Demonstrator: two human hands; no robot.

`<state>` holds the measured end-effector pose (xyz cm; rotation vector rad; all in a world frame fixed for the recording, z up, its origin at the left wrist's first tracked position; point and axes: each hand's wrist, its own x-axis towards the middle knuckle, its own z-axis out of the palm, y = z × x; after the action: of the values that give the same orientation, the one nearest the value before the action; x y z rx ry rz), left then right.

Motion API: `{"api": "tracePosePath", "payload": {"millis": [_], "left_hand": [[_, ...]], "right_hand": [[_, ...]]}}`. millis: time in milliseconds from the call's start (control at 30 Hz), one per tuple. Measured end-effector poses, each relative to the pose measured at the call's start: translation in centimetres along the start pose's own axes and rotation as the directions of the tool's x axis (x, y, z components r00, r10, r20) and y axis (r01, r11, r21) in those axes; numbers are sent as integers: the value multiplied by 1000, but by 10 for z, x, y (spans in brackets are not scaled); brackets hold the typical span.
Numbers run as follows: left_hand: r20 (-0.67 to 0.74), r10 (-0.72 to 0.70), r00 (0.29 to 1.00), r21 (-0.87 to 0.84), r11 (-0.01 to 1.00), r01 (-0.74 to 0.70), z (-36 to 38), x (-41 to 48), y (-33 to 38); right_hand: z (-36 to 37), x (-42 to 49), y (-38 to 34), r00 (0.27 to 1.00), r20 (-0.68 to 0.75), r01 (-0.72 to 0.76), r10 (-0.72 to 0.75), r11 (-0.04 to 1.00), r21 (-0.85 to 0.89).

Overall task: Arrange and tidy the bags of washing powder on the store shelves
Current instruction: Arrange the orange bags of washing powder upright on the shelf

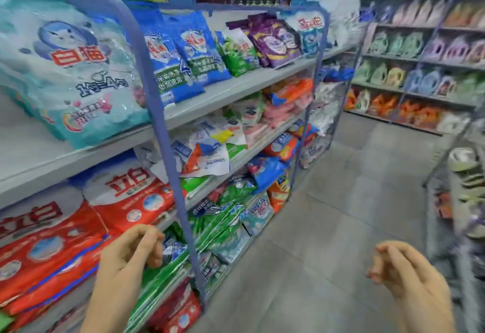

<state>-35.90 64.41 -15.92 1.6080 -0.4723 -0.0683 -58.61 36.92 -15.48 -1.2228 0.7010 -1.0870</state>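
The loosely curled, empty left hand [126,256] is nearer: glossy red-and-white plastic washing-powder bags [131,206] lie just up-left of it. The right hand [404,269], likewise empty, hangs well apart.

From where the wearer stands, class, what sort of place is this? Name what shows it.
Most likely a shop aisle selling laundry goods: tiered shelves packed with washing powder bags, and further racks of detergent bottles across the tiled floor.

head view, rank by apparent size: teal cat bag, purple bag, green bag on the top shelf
1. teal cat bag, largest, but nearest the camera.
2. purple bag and green bag: look alike, unranked.
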Motion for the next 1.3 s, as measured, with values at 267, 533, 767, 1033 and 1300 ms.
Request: {"api": "tracePosePath", "payload": {"millis": [267,533,767,1033,1300], "left_hand": [[-8,36,999,-26,999,-36,86,85,-5],[-92,11,996,3,1000,-11,127,181,-24],[-316,8,949,57,998,11,143,220,-36],[-695,-28,718,111,983,146,185,206,-50],[-835,-111,539,16,974,225,223,176,-31]], "right_hand": [[18,123,42,996,90,18,-17,1000,-9],[78,250,75,971,238,25,-8,997,-72],[172,347,113,835,550,71,-8,993,-95],[322,375,171,165,984,656,-69,752,-57],[440,297,211,-442,892,892,-93,60,448]]}}
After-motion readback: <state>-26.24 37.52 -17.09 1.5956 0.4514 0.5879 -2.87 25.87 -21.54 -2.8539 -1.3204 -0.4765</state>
